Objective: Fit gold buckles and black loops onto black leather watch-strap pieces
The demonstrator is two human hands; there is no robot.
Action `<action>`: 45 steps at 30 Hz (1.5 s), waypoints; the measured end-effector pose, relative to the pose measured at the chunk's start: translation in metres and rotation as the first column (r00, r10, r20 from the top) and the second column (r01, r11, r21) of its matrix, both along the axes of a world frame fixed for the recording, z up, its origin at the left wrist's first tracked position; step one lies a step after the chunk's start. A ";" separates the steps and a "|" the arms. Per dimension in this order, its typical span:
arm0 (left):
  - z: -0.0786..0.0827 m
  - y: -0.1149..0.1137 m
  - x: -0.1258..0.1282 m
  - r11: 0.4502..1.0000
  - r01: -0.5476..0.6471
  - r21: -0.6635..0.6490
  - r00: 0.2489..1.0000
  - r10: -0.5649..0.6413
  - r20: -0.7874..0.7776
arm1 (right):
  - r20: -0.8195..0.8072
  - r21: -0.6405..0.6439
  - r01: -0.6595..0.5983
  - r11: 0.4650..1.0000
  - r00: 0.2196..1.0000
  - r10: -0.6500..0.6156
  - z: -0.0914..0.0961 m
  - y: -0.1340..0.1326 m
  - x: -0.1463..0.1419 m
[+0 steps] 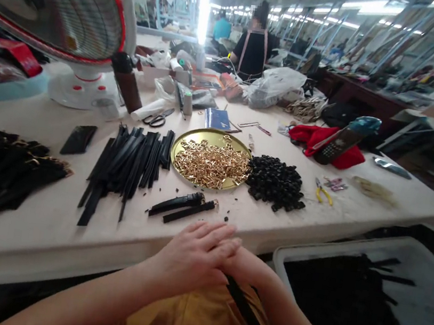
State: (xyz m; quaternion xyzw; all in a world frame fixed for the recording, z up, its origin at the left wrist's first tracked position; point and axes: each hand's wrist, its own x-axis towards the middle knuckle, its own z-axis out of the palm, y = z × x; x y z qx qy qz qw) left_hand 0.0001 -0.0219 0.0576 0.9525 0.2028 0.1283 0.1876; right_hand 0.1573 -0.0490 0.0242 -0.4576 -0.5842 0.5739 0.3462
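Note:
My left hand (194, 253) lies over my right hand (241, 263) in front of the table's edge, its fingers close together and bent across the right one. A black strap (247, 309) comes out beneath my hands and slants down to the right over my lap; my right hand is closed on it. The grip under my left palm is hidden. Just beyond my hands, two black straps with buckles (184, 210) lie on the table. Behind them are a gold tray (178, 134) of small gold metal buckles (211, 164) and a pile of small black loops (276, 181).
Black strips (132, 158) and a bundle of black straps (10, 166) lie left on the table (109, 241). A fan (78, 84), scissors (159, 118) and bottle (127, 82) stand behind. Yellow-handled pliers (323, 193) lie right. A white bin (351, 243) holds black strips.

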 end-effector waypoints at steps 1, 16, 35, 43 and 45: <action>0.000 0.003 0.001 0.998 -0.023 -0.062 0.999 0.021 -0.046 | -0.024 -0.027 -0.073 0.997 0.997 0.072 0.000 -0.005 -0.001; -0.025 0.039 0.007 0.190 -0.268 -0.945 0.827 0.548 -0.124 | 0.647 0.566 0.354 0.745 0.370 -0.667 -0.036 0.048 0.149; -0.023 0.042 0.014 -0.259 0.052 -0.964 0.753 0.644 -0.132 | 0.885 0.411 -0.322 0.853 -0.082 -0.458 -0.036 0.102 0.096; -0.026 0.035 0.006 -0.230 0.061 -0.971 0.733 0.670 -0.113 | 0.915 0.401 -0.229 0.887 0.056 -0.399 -0.047 0.101 0.089; -0.025 0.033 0.004 -0.226 0.047 -0.973 0.732 0.671 -0.120 | 0.851 0.468 -0.039 0.883 0.288 -0.439 -0.047 0.095 0.088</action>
